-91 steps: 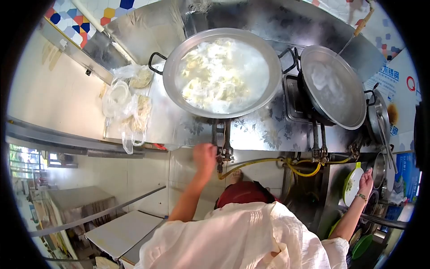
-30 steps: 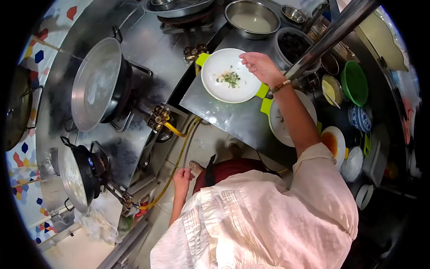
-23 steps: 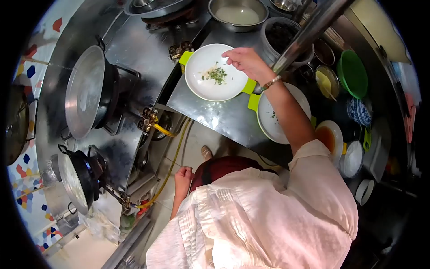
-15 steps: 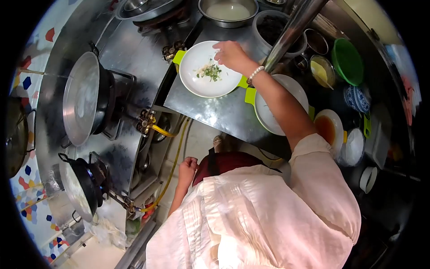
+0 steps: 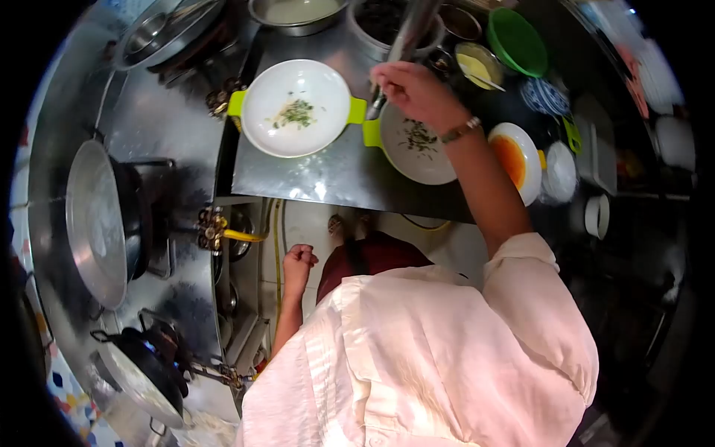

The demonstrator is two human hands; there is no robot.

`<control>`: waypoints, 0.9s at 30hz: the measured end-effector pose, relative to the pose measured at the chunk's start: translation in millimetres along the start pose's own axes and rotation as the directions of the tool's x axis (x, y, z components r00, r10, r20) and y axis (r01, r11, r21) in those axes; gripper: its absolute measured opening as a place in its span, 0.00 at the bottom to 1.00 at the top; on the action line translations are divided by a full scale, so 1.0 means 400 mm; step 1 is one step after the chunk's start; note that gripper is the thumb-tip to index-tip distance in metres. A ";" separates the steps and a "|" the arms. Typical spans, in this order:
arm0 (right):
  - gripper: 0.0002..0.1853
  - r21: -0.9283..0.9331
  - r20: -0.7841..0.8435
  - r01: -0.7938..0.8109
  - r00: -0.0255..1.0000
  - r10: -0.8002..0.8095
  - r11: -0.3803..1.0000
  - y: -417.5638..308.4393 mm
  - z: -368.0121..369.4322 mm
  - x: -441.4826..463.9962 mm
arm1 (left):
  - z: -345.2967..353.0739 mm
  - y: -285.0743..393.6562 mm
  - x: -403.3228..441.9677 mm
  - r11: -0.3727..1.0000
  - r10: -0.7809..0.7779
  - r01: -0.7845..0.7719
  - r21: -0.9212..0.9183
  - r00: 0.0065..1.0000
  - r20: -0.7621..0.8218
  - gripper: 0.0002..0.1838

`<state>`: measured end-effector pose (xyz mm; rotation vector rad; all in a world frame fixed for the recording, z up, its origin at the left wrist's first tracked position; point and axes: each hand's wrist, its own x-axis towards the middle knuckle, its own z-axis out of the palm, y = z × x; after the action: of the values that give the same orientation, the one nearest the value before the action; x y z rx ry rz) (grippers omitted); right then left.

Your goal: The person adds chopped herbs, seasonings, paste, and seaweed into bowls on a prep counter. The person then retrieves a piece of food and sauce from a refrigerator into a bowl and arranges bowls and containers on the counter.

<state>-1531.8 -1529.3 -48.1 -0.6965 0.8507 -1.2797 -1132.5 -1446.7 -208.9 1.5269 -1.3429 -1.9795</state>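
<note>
My right hand [image 5: 417, 91] is raised above the second white dish [image 5: 417, 160], its fingers drawn together in a pinch; whatever it may hold is too small to name. That dish has green handles and chopped green bits in it, and my forearm covers part of it. To its left lies another white dish [image 5: 268, 86] with green handles, with chopped greens and pale bits at its centre. My left hand [image 5: 299, 259] hangs low beside my body with curled fingers, away from the counter; I cannot tell if anything is in it.
At the left are a large pan [image 5: 97, 223] and a wok [image 5: 141, 380] on burners. A metal bowl [image 5: 298, 28] and a tub of dark food [image 5: 380, 18] stand behind the dishes. A metal pole rises near my right hand. A green basin [image 5: 518, 45] and a plate of orange sauce [image 5: 530, 167] are at right.
My right hand has moved from over the left dish to over the right one. The view has turned to the right, and the stove and dishes have shifted left in it.
</note>
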 end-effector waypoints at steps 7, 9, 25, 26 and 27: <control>0.15 -0.457 -0.410 -0.155 0.910 -0.053 0.876 -0.032 -0.084 -0.252 | 0.010 0.019 0.043 0.995 -0.031 0.027 0.093 0.998 0.046 0.06; 0.16 -0.586 -0.541 -0.272 0.832 -0.119 0.763 -0.045 -0.065 -0.266 | 0.022 0.029 0.055 0.995 -0.006 0.001 0.103 0.999 0.048 0.05; 0.12 -0.606 -0.260 0.037 0.935 -0.241 0.795 0.089 -0.240 -0.276 | 0.307 0.208 -0.014 0.981 0.192 -0.178 0.080 0.954 -0.229 0.09; 0.11 -0.573 -0.306 -0.050 0.939 -0.157 0.818 0.066 -0.230 -0.272 | 0.323 0.309 -0.032 0.975 0.215 -0.220 0.016 0.934 -0.284 0.07; 0.10 -0.588 -0.298 -0.096 0.949 -0.105 0.803 0.046 -0.221 -0.262 | 0.319 0.367 -0.014 0.926 0.325 -0.367 -0.084 0.891 -0.316 0.07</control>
<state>-1605.0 -1421.6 -94.1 -1.0015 1.5633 -1.1379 -1284.5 -1456.7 -87.4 1.3421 -1.2194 -1.5218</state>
